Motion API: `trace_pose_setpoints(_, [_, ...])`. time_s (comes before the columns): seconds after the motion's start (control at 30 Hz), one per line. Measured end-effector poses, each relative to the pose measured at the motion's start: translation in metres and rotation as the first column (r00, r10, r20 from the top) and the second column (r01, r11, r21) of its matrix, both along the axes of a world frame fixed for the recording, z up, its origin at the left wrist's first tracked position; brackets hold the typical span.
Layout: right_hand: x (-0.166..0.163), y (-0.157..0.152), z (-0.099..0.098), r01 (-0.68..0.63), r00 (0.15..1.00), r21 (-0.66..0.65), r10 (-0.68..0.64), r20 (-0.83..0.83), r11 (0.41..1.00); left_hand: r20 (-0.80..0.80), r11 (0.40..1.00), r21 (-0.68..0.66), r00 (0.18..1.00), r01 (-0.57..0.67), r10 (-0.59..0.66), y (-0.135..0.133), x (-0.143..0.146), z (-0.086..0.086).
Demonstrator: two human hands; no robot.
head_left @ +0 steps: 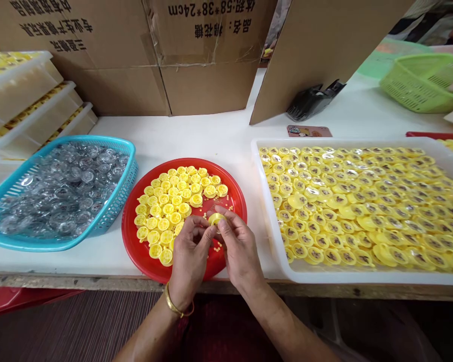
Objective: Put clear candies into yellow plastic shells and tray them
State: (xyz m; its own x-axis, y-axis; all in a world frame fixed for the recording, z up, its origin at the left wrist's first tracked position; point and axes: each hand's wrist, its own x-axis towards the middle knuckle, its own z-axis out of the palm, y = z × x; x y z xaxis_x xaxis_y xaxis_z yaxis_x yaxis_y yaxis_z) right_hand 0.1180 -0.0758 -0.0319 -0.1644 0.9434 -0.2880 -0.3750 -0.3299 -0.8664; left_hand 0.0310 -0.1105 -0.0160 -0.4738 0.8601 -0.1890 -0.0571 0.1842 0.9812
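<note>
Over the red round tray [238, 201], both of my hands meet at one small yellow plastic case [216, 218]. My right hand [238, 244] pinches it between thumb and fingers. Fingertips of my left hand [192, 246] are closed against its near left side; whether they hold a smaller piece is hidden. Many round yellow cases [168, 208] with small pieces inside lie packed on the tray's left and middle. Tiny pale beads [229, 207] are scattered on its right part.
A blue basket [132, 156] of clear round plastic pieces [75, 181] stands left. At right is a white tray [264, 201] of yellow cases with printed centres. Cardboard boxes [207, 90], a black holder [313, 100], a phone-like card [308, 131] and a green basket [407, 75] stand behind; stacked tubs [22, 105] are at far left.
</note>
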Motion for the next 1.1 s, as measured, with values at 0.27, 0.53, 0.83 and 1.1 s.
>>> trace_pose_setpoints(0.27, [-0.001,0.005,0.010,-0.007,0.975,-0.172,-0.031,-0.219,0.985,-0.181,0.998,0.036,0.982,0.057,-0.050,0.002,-0.009,-0.004])
trace_pose_setpoints(0.53, [-0.001,-0.003,0.017,0.059,0.983,-0.136,-0.081,-0.167,0.989,-0.129,0.996,-0.032,0.988,0.084,-0.088,0.004,-0.002,-0.008])
trace_pose_setpoints(0.83, [0.140,0.042,0.042,0.280,0.843,0.130,-0.308,0.440,0.951,-0.057,0.967,-0.116,0.971,0.226,-0.234,-0.007,-0.008,0.025])
trace_pose_setpoints(1.1, [0.194,0.101,0.003,0.197,0.547,0.154,-0.239,0.802,0.968,-0.020,0.952,-0.197,0.970,0.235,-0.244,-0.011,-0.013,0.007])
